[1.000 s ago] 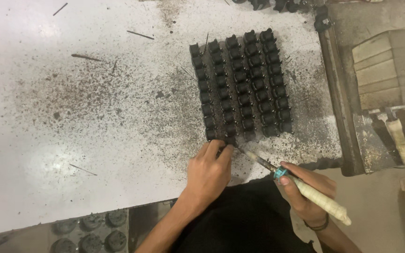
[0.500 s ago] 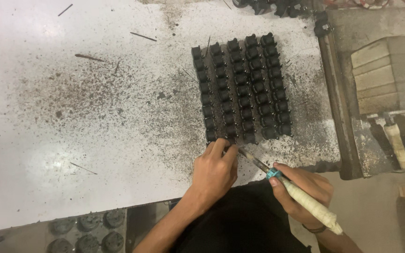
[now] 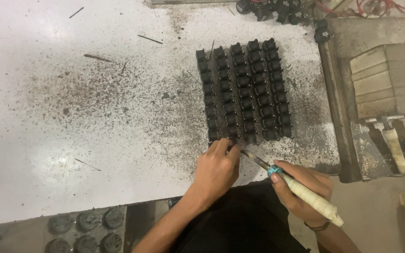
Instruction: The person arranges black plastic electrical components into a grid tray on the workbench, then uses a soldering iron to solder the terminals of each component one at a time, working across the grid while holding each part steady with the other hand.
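Several rows of small black moulded parts (image 3: 245, 91) stand in a tight block on the stained white table (image 3: 71, 122). My left hand (image 3: 217, 168) rests at the near end of the block, its fingertips closed on one small black part there. My right hand (image 3: 303, 187) grips a soldering iron (image 3: 301, 189) with a cloth-wrapped handle and a blue collar. Its metal tip points left and reaches the part under my left fingers.
More wrapped tools (image 3: 401, 145) lie in a dirty tray at the right. A wooden block (image 3: 385, 82) sits behind them. Loose black parts and red wires (image 3: 277, 9) lie at the far edge. Thin sticks (image 3: 97, 57) litter the table. Round dark pieces (image 3: 87, 229) sit below the near edge.
Both hands have stayed at the near end of the block. The iron's tip has edged slightly closer to the part under my left fingers.
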Motion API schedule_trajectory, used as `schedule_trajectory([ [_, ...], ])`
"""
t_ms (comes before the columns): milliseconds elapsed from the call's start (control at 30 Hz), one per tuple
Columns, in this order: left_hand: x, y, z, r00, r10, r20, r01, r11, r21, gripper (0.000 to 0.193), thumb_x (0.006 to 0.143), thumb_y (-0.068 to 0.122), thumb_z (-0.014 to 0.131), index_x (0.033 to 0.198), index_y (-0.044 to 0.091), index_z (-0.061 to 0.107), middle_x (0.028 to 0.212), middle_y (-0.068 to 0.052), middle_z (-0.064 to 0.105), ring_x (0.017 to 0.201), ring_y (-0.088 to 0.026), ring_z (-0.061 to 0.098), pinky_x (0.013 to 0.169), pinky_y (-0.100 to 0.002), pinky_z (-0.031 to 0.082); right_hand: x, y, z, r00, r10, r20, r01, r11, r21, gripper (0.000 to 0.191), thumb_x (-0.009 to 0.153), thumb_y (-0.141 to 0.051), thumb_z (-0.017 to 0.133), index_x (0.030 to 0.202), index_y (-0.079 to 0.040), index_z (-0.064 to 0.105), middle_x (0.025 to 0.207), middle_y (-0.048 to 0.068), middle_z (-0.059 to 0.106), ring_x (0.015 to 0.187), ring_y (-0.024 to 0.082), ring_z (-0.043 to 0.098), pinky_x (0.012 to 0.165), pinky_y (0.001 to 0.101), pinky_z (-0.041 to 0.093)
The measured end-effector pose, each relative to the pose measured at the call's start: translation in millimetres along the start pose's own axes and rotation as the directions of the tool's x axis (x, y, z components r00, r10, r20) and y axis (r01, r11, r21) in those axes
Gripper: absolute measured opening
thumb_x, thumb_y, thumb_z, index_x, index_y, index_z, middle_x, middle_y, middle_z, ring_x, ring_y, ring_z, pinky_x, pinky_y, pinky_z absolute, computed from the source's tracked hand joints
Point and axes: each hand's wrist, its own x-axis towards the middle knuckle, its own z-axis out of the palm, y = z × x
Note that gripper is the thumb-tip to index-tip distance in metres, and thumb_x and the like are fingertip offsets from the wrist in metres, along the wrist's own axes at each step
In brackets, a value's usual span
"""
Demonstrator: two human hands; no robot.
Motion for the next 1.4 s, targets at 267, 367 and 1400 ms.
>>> schedule_trajectory([
  [267,-10.6,7.2,-67.7,0.918,0.047,-0.395,-0.069,0.997,-0.041,0.019,0.087,-0.006,0.072,0.105,-0.003,0.068,0.1,-0.013,0.06,0.078,-0.022,0.065,0.057,-0.03,0.055,-16.6,27.9,-17.8,0.965,0.254,-0.064,-0.215,0.908,0.361,0.026,0.096,-0.014,0.068,0.115,0.003,0.072,0.089,0.012,0.077,0.071,0.016,0.077,0.061,0.0235,0.061],
  [367,-23.3,0.4,-83.9,0.935,-0.015,-0.355,0.0,0.999,-0.044,0.024,0.085,-0.008,0.073,0.108,0.0,0.072,0.096,-0.012,0.06,0.074,-0.022,0.065,0.058,-0.033,0.053,-29.9,29.1,0.1,0.961,0.273,-0.044,-0.224,0.862,0.455,0.03,0.097,-0.013,0.067,0.121,0.005,0.069,0.091,0.013,0.076,0.074,0.017,0.075,0.063,0.0247,0.062],
  [1400,-30.7,-25.3,-29.6,0.993,-0.054,-0.102,0.052,0.998,-0.022,0.022,0.082,-0.003,0.072,0.104,-0.003,0.072,0.099,-0.013,0.067,0.083,-0.025,0.068,0.058,-0.035,0.057,1.4,-13.7,18.4,0.984,-0.045,0.174,0.026,0.994,0.11,0.026,0.089,-0.015,0.072,0.109,0.002,0.072,0.074,0.01,0.073,0.06,0.013,0.072,0.05,0.0218,0.052],
])
